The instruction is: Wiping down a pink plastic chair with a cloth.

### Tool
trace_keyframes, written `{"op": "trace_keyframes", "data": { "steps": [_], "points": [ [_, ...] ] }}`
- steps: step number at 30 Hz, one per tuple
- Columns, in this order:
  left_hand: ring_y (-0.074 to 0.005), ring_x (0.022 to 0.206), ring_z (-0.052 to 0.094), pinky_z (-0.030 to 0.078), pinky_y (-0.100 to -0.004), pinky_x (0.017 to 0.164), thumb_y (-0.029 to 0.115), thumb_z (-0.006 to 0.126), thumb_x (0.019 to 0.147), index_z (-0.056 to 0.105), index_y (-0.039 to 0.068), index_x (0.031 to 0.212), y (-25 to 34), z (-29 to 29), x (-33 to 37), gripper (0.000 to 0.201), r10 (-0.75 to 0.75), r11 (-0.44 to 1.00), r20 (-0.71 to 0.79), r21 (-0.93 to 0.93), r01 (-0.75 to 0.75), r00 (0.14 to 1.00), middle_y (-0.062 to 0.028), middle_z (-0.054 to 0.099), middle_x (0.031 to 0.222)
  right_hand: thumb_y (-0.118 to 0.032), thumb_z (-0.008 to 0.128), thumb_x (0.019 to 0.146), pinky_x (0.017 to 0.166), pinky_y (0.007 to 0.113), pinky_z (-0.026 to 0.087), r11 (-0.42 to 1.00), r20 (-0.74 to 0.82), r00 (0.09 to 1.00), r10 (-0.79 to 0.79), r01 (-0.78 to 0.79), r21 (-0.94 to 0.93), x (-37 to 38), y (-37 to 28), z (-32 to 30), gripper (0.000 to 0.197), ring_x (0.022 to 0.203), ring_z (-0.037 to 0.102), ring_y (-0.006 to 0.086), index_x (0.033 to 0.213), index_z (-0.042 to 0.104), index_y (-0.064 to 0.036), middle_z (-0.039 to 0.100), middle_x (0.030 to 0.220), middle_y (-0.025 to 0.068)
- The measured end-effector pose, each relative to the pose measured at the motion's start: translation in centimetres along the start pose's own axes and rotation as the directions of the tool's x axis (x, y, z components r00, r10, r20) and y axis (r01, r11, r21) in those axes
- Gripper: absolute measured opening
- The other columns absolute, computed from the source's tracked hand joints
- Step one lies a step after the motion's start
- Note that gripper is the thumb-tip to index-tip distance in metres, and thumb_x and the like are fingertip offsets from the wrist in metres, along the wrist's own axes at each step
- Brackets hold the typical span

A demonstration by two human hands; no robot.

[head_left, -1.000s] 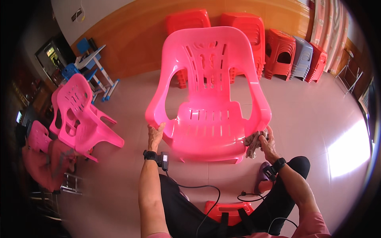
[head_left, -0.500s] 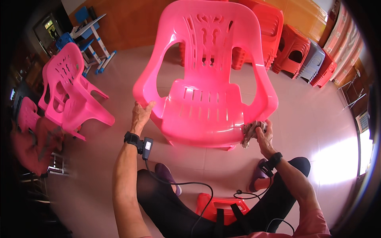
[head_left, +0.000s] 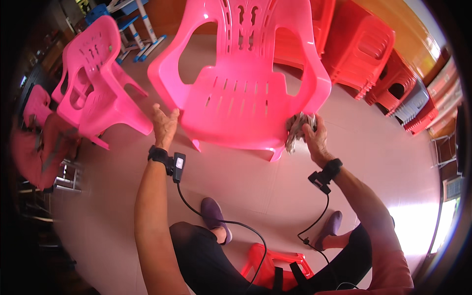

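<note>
A pink plastic armchair with a slotted seat and a cut-out backrest stands upright in front of me, facing me. My left hand is beside the front of its left armrest, fingers spread and thumb out, holding nothing. My right hand grips a crumpled greyish cloth. The cloth lies against the chair's front right corner, just below the right armrest. Part of the cloth is hidden behind my fingers.
More pink chairs stand at the left, near a reddish cloth bundle. Stacked red stools and a grey one line the back right. Below me is a red stool. Cables run from both wrists.
My left hand has let go of the armrest and opened. The chair appears higher and farther off, its front legs now showing on the floor. The cloth stays in my right hand.
</note>
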State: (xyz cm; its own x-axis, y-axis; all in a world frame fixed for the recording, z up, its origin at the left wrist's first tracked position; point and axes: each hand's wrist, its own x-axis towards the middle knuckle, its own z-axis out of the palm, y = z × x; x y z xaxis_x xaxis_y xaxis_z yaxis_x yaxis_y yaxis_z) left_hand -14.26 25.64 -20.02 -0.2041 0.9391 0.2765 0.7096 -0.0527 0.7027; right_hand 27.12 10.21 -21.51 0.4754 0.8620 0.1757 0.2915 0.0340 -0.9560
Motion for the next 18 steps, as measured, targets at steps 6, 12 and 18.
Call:
{"op": "trace_keyframes", "data": {
  "steps": [6, 12, 18],
  "points": [
    [-0.0491, 0.112, 0.051, 0.044, -0.0497, 0.096, 0.025, 0.070, 0.080, 0.032, -0.003, 0.135, -9.5, 0.3, -2.7, 0.072, -0.069, 0.976, -0.007, 0.205, 0.069, 0.998, -0.0346, 0.045, 0.121, -0.012, 0.056, 0.088, 0.052, 0.026, 0.045, 0.981, 0.333, 0.934, 0.132, -0.171, 0.092, 9.3, -1.7, 8.6, 0.041, 0.073, 0.056, 0.0112, 0.127, 0.044, -0.0101, 0.058, 0.088, 0.0049],
    [-0.0496, 0.108, 0.054, 0.046, -0.0490, 0.096, 0.029, 0.066, 0.080, 0.041, 0.000, 0.127, -12.5, -3.0, -3.9, 0.061, -0.253, 0.951, 0.077, 0.202, 0.234, 0.964, -0.0343, 0.050, 0.113, -0.014, 0.055, 0.089, 0.059, 0.027, 0.049, 0.981, 0.784, 0.599, 0.162, -0.180, -0.066, 9.7, -1.4, 12.8, 0.046, 0.080, 0.063, 0.0136, 0.135, 0.048, -0.0116, 0.067, 0.103, 0.0028],
    [-0.0445, 0.108, 0.056, 0.049, -0.0460, 0.091, 0.031, 0.063, 0.082, 0.047, 0.000, 0.121, -13.6, -5.9, -7.3, 0.053, -0.166, 0.967, 0.131, 0.219, 0.135, 0.977, -0.0303, 0.055, 0.112, -0.012, 0.064, 0.083, 0.061, 0.029, 0.052, 0.955, 0.820, 0.517, 0.246, -0.274, -0.114, -8.8, 6.4, 8.9, 0.045, 0.076, 0.061, 0.0140, 0.126, 0.056, -0.0052, 0.066, 0.094, 0.0074]
  ]
}}
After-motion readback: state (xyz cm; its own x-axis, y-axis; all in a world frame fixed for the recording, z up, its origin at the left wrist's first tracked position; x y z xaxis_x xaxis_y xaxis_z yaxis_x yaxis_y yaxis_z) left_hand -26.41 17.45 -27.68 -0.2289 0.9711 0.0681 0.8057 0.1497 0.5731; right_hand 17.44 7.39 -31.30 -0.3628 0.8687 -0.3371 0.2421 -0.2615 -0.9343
